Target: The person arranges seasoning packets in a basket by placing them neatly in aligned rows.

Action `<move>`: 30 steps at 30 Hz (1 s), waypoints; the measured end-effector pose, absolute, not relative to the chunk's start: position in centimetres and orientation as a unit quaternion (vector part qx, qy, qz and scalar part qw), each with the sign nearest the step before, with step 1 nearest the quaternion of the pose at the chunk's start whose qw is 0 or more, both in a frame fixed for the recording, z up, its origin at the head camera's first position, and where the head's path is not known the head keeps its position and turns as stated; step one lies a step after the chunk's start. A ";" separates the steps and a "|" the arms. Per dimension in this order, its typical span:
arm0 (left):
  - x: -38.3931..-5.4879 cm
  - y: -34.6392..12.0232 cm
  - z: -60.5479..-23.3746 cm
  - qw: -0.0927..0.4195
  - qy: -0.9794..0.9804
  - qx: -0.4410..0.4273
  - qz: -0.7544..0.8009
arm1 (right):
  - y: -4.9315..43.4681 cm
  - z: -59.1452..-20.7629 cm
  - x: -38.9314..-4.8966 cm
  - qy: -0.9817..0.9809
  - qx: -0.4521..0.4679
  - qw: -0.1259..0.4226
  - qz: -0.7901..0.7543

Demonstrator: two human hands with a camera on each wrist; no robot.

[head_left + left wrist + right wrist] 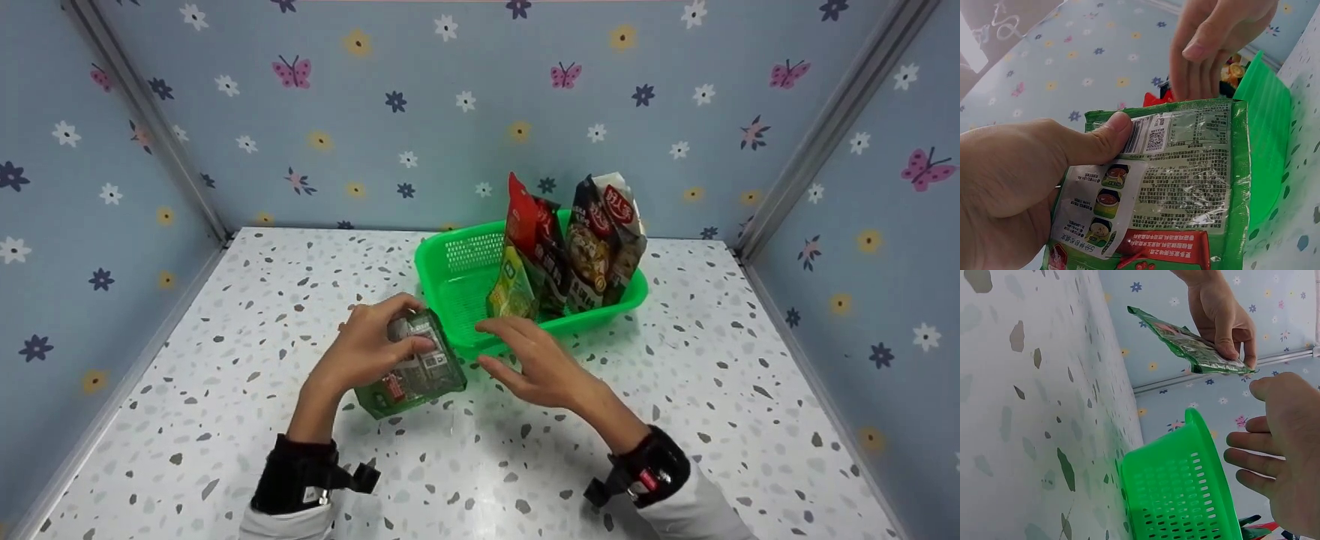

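Note:
Pinched between the thumb and fingers of my left hand (367, 341) is a green food packet (420, 367), its printed back turned up. In the left wrist view the packet (1185, 169) shows a barcode, small food pictures and a red strip. It is above the table, just left of a green plastic basket (457, 341). My right hand (540, 367) hovers at the basket's front edge, fingers extended and apart from the packet; nothing is in it. Inside the basket stand a yellow-green packet (514, 289), a red-and-black packet (529, 225) and dark packets (596, 247) at the right.
The basket rests on a white speckled table (285, 277). Flowered blue panels (420, 112) close off the back and both sides, joined by grey metal corner strips (150, 112).

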State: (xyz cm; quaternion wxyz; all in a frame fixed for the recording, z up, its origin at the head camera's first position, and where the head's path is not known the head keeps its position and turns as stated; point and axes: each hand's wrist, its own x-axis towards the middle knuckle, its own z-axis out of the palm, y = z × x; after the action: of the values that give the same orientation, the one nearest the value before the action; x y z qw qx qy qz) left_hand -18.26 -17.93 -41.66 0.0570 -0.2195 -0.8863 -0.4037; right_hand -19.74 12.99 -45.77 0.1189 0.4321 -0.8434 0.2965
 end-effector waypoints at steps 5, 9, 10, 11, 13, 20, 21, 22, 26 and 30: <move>-17.9 -16.3 -41.9 0.053 -0.872 -0.263 -0.410 | 12.9 -45.2 -19.1 -0.831 0.438 0.050 0.340; -17.7 -15.3 -42.0 0.053 -0.863 -0.296 -0.406 | 12.9 -44.9 -18.9 -0.825 0.433 0.009 0.364; -17.7 -15.0 -42.0 0.054 -0.862 -0.302 -0.403 | 12.9 -44.9 -18.9 -0.825 0.432 0.004 0.365; -17.7 -14.8 -42.0 0.057 -0.862 -0.309 -0.397 | 12.9 -44.9 -18.9 -0.825 0.431 0.001 0.366; -17.5 -14.4 -42.0 0.059 -0.862 -0.320 -0.389 | 12.9 -44.9 -19.0 -0.824 0.432 -0.001 0.367; -17.3 -13.4 -42.1 0.054 -0.865 -0.332 -0.371 | 12.8 -44.8 -19.1 -0.817 0.446 0.025 0.364; -17.3 -13.3 -42.1 0.053 -0.866 -0.334 -0.369 | 12.8 -44.8 -19.1 -0.817 0.447 0.029 0.363; -17.3 -13.2 -42.2 0.052 -0.866 -0.334 -0.369 | 12.8 -44.8 -19.2 -0.818 0.447 0.032 0.362; -17.3 -12.9 -42.3 0.051 -0.868 -0.329 -0.370 | 12.8 -44.9 -19.2 -0.820 0.447 0.041 0.355; -17.3 -12.7 -42.4 0.055 -0.869 -0.325 -0.368 | 12.8 -45.0 -19.2 -0.823 0.449 0.052 0.345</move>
State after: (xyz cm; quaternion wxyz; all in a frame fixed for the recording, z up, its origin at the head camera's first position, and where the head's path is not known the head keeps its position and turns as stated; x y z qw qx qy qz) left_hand -17.25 -12.70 -42.36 0.0549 -0.3251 -0.8693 -0.3682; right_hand -19.19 12.82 -45.05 0.0516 0.4488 -0.8226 0.3454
